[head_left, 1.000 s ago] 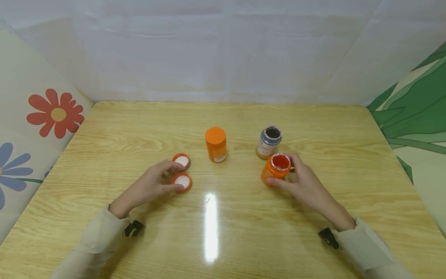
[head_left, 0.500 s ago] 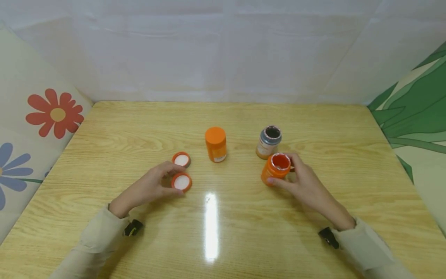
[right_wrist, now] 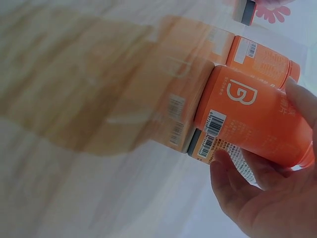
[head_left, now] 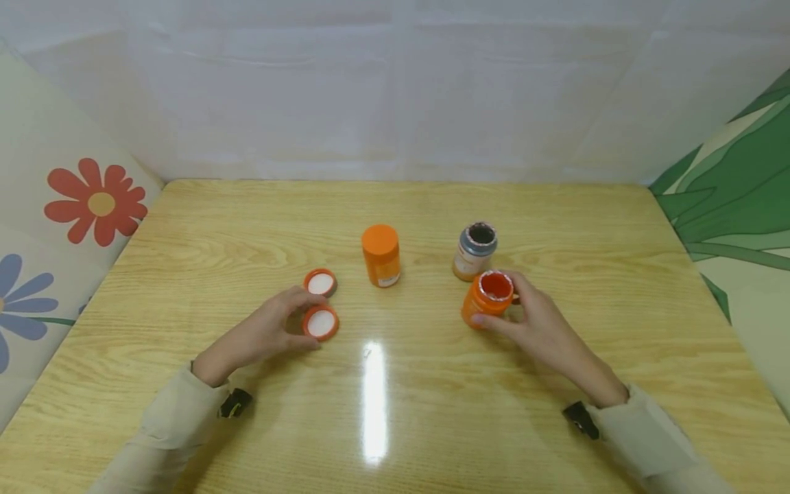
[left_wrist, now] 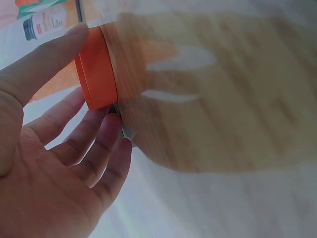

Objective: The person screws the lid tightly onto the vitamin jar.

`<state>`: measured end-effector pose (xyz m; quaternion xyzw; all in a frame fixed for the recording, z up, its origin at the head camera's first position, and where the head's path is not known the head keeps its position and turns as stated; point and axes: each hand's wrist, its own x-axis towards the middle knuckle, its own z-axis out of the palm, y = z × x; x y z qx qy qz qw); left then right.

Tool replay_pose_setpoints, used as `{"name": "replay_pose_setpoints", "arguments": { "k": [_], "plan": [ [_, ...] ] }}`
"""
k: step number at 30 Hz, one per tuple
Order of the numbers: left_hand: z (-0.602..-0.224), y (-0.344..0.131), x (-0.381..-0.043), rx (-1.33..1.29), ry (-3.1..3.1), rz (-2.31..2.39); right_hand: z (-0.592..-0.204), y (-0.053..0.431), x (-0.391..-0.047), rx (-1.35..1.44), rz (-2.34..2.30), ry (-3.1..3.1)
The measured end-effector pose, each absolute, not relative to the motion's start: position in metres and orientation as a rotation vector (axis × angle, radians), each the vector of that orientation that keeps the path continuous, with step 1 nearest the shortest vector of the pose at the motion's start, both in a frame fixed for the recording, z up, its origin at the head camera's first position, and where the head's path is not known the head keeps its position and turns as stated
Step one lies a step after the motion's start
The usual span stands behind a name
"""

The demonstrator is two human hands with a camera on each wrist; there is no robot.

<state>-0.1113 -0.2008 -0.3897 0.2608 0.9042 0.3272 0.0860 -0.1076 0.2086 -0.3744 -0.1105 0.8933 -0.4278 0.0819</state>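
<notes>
My right hand [head_left: 533, 315] grips an uncapped orange jar [head_left: 475, 305], thumb on the near side and fingers round the far side. In the right wrist view the orange jar [right_wrist: 247, 114] shows a white logo and a barcode. My left hand [head_left: 268, 329] curves around an orange screw lid [head_left: 321, 322], which lies upturned with its white liner showing. Its thumb and forefinger stand at opposite edges of this lid. In the left wrist view the fingers reach loosely beside the orange lid [left_wrist: 98, 69]. A second upturned lid [head_left: 321, 283], grey outside with an orange inside, lies just beyond.
A closed orange jar [head_left: 380, 254] stands at mid-table. Right behind the held jar stands an uncapped grey jar [head_left: 474, 254] with a ragged seal rim. A white sheet [head_left: 395, 89] hangs along the back edge of the wooden table [head_left: 432, 412].
My left thumb has slid off the near lid's liner to its near edge, and the forefinger has shifted slightly nearer. The lids and jars stay put; my right hand keeps its grip.
</notes>
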Motion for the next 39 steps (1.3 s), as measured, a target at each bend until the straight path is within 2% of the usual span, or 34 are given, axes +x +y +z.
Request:
{"name": "replay_pose_setpoints", "arguments": {
  "k": [17,34,39],
  "plan": [
    [-0.386,-0.195,-0.111,0.751,2.626,1.027,-0.375,0.210,-0.106,-0.364,-1.268,2.696],
    [-0.384,-0.187,-0.109,0.952,2.728,1.083,-0.373,0.209,-0.102,-0.373,-1.273,2.686],
    [-0.383,-0.184,-0.108,0.929,2.730,1.133,-0.372,0.209,-0.101,-0.372,-1.267,2.677]
  ]
}}
